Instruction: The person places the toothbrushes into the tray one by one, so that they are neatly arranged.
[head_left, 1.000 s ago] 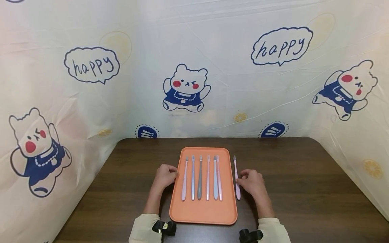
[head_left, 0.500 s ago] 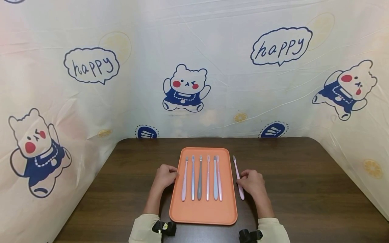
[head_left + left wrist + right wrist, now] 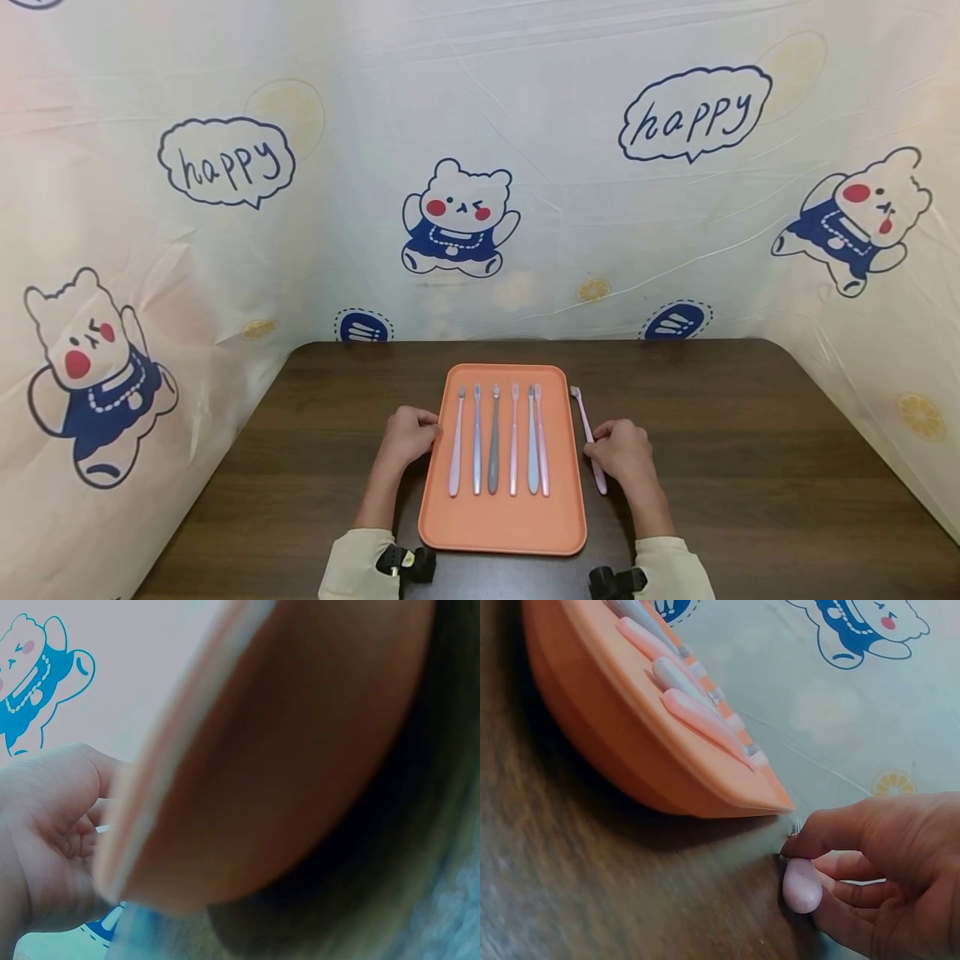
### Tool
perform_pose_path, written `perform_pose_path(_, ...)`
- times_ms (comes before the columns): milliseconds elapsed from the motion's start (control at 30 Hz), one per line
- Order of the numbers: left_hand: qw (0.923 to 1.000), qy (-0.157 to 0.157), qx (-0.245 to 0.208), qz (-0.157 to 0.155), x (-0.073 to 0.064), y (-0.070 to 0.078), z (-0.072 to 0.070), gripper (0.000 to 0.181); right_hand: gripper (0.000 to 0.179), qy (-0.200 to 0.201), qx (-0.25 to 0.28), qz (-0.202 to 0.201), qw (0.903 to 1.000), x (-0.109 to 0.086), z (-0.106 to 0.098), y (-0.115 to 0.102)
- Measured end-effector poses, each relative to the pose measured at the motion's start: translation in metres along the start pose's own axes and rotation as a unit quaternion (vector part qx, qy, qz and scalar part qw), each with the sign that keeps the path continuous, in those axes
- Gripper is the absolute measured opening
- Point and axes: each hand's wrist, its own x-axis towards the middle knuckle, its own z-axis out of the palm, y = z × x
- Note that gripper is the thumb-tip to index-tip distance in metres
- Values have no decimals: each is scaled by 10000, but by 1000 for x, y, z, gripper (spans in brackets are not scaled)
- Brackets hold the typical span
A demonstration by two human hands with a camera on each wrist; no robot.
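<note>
An orange tray lies on the table with several toothbrushes in a row on it, heads toward the far side. They are pink, blue and grey, such as the grey toothbrush near the middle. My left hand grips the tray's left rim; its fingertips are partly hidden behind the rim in the left wrist view. Just right of the tray, my right hand pinches a pink toothbrush between thumb and fingers. Its head points away and slightly left, and its rounded handle end faces the right wrist camera.
The dark wooden table extends to both sides of the tray. Behind it hangs a pale curtain with bear and "happy" prints. Black wrist cameras sit at both sleeves, close to the tray's near corners.
The pink toothbrush in my right hand has turned, its head swinging left toward the tray and its handle end right. Its bristles now face left. My left hand and the tray stay put.
</note>
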Motion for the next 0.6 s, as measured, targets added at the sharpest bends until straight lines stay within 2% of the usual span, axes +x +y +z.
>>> perform_pose_path(600, 10000, -35, -71, -55, 0, 0, 0, 22, 15, 13, -36, -211, 9998, 1, -5, 2)
